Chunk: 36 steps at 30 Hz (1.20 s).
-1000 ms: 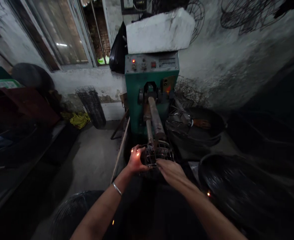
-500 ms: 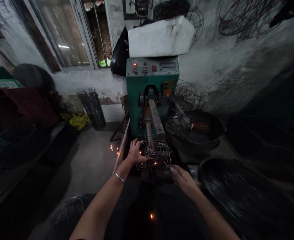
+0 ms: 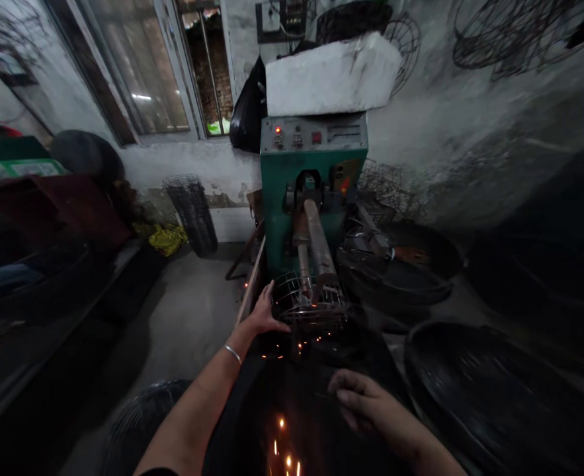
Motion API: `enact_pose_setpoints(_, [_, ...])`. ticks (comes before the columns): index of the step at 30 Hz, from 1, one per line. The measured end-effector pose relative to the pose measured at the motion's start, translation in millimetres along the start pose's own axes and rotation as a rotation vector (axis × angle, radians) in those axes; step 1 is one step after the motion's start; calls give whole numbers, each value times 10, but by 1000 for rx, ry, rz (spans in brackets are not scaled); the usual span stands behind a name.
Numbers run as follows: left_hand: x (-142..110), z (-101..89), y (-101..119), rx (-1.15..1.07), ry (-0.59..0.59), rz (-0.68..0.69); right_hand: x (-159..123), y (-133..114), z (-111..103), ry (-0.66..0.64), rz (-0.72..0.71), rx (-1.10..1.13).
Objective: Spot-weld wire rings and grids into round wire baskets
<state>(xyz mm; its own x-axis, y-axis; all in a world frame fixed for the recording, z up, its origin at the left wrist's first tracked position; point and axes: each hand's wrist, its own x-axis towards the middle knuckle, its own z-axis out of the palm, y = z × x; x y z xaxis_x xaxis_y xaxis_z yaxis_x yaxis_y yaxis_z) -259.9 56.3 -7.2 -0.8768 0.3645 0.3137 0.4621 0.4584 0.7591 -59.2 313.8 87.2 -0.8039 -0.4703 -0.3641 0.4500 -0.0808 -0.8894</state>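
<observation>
A round wire basket [image 3: 309, 311] sits around the lower arm of a green welding machine [image 3: 282, 198], under the thick upper bar [image 3: 320, 241]. My left hand [image 3: 262, 314] is at the basket's left side, fingers stretched up and thumb spread to the right; whether it touches the wires is hard to tell. Below and to the right of the basket, my right hand [image 3: 364, 400] is closed in a pinch. A faint thin wire [image 3: 322, 395] seems to stick out left from its fingers. Orange sparks [image 3: 282, 423] fall beneath the basket.
Dark round pans [image 3: 470, 370] stand on the right, with another wide pan [image 3: 440, 251] behind. A roll of wire mesh [image 3: 192, 215] leans against the wall at left. A slanted board [image 3: 250, 281] stands beside the machine. A white foam block [image 3: 331, 76] lies on the machine.
My right hand has drawn back from the basket, down toward me. My left hand has shifted slightly down, with its fingers straighter. More sparks fall low in front. The view has shifted a little left.
</observation>
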Motion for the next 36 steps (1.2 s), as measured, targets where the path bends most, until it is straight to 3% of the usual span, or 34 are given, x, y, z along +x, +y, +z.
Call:
enact_pose_setpoints(4, [-84,-5,-37,-70,39,5,40,-144,67,-30,-51,172])
enact_pose_setpoints(8, [-223,-76,125,-57,102,-19,231,-387,113,-10,-60,194])
enact_pose_setpoints(13, [-456,-178,466,134,-9,121,591,-480,91,60,-99,247])
enact_pose_setpoints(17, [-498,-161,650,237,-18,158,738,-382,61,179,-98,-126])
enact_pose_setpoints(20, [-480,-85,669,286,-30,203,724,-366,105,244,-178,-745])
enact_pose_setpoints(22, [-468,-17,649,296,-12,249,691,-398,171,254,-120,-1232])
enact_pose_setpoints(24, [-456,45,628,291,16,280,665,-433,241,258,-38,-1526])
enact_pose_setpoints(29, [-431,81,628,274,-24,237,660,-429,271,238,-28,-1649])
enact_pose_setpoints(36, [-394,80,651,216,-34,202,673,-436,155,174,-77,-1638])
